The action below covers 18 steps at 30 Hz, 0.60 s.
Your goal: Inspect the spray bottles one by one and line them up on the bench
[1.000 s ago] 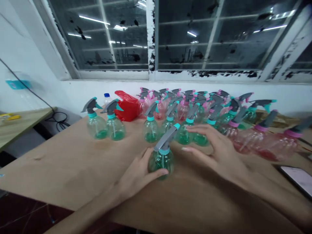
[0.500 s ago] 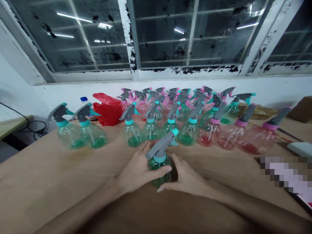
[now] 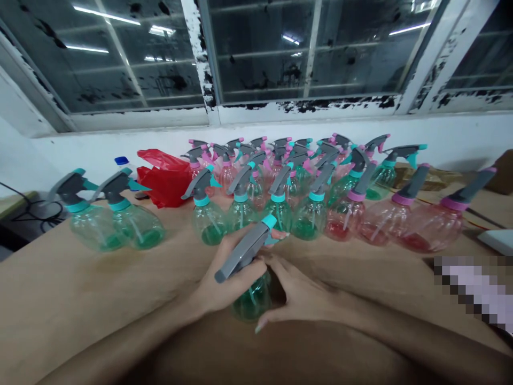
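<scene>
A green spray bottle (image 3: 251,306) with a grey trigger head and turquoise nozzle stands before me at the table's near middle. My left hand (image 3: 228,280) is wrapped around its neck, just under the grey head, with fingertips showing by the turquoise trigger. Cupped against the bottle's right side is my right hand (image 3: 304,291); its fingers reach the upper body and its thumb lies low in front. The bottle's collar is hidden behind my left hand. Green liquid shows in the lower part of the bottle.
Behind my hands, more green spray bottles (image 3: 208,224) and pink spray bottles (image 3: 433,227) stand in rows on the wooden table (image 3: 100,299). A red plastic bag (image 3: 170,184) lies at the back left. A white object (image 3: 499,240) sits at the right edge.
My left hand has moved from the bottle's body up to its neck, closing under the head. The head has turned slightly, its rear end now nearer me. The view has shifted a little.
</scene>
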Tool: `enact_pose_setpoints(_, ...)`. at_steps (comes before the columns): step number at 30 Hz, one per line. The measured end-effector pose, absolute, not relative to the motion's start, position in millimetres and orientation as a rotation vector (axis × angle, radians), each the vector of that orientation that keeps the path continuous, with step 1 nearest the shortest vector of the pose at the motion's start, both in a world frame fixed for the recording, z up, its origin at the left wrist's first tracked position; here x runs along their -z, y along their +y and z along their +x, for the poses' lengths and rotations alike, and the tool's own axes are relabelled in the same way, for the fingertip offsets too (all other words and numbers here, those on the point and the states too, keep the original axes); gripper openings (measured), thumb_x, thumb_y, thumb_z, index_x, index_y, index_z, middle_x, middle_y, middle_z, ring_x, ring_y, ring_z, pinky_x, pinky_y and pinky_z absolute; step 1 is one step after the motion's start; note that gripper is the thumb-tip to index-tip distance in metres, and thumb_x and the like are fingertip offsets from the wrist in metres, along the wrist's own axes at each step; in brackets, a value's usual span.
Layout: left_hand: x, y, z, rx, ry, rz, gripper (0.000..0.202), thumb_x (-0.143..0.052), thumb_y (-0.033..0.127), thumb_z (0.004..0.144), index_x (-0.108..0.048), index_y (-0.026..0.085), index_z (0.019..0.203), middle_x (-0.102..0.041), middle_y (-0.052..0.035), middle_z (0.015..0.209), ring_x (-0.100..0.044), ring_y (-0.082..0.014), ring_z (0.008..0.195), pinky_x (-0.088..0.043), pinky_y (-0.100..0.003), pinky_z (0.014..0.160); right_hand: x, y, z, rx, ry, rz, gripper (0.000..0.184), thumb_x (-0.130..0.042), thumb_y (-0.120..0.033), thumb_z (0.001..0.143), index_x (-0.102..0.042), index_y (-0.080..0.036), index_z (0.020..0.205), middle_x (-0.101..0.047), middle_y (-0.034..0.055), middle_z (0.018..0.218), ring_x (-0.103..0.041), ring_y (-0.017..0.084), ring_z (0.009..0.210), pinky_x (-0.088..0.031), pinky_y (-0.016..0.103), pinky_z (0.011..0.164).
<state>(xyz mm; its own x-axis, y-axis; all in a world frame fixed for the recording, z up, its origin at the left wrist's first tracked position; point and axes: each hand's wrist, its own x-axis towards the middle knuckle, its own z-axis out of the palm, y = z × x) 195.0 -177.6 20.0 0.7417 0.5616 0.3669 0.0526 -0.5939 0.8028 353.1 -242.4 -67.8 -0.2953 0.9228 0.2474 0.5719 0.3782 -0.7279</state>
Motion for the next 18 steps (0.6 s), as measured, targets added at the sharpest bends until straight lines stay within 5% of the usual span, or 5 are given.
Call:
enact_pose_setpoints(4, -18, -177, 199, -0.778, 0.566, 2.145, 0.042, -0.046, 0.013, 0.07, -0.063, 0.026, 0.105, -0.067, 0.0011, 0.091, -0.062, -0.0181, 0.074, -0.053, -0.032, 0.07, 83, -247, 383, -0.534, -2.132, -1.377, 0.102, -0.067, -0.065, 0.063, -0.025, -0.018, 0.143, -0.034, 0.0172, 0.146, -0.031, 0.033, 0.134, -0.024, 0.054, 0.109)
enact_pose_setpoints(18, -17, -167, 197, -0.722, 0.613, 2.152, 0.039, -0.047, 0.019, 0.067, -0.066, 0.028, 0.1, -0.066, -0.0005, 0.082, -0.063, -0.0206, 0.071, -0.051, -0.034, 0.066, 95, -254, 415, -0.385, -2.165, -1.554, 0.072, -0.055, -0.061, 0.078, -0.039, -0.024, 0.138, -0.041, 0.0089, 0.143, -0.033, 0.027, 0.134, -0.029, 0.05, 0.109)
